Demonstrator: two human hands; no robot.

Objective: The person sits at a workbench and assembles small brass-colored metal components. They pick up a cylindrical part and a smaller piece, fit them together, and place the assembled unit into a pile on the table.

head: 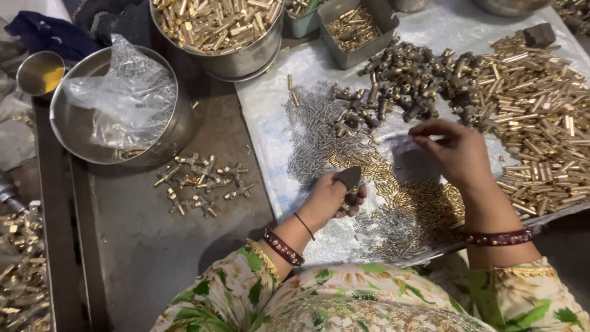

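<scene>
Curling around a small dark wedge-shaped tool, the left hand (329,200) rests low on a pale plastic sheet (270,104), its fingers folded shut on the dark tool (350,178) with a small brass piece seemingly tucked under the fingertips, though that piece is too small to make out clearly. To the right, the right hand (458,150) hovers over the same sheet with thumb and forefinger pressed together in a pinch; whether anything lies between them cannot be told. Between and below the two hands lies a spread of small brass pins (424,200), with a drift of tiny silvery screws (310,135) just beside it toward the left. Beyond the right hand sits a heap of darker brass fittings (399,77), and farther right a large pile of bright brass rods (541,117). Off the sheet, on the dark tabletop (141,246), a small cluster of assembled brass valve parts (200,181) lies near a steel bowl (74,126) holding a crumpled clear plastic bag (126,98). A steel pot (246,58) full of brass pieces stands at the top, next to a grey tray (356,52).
</scene>
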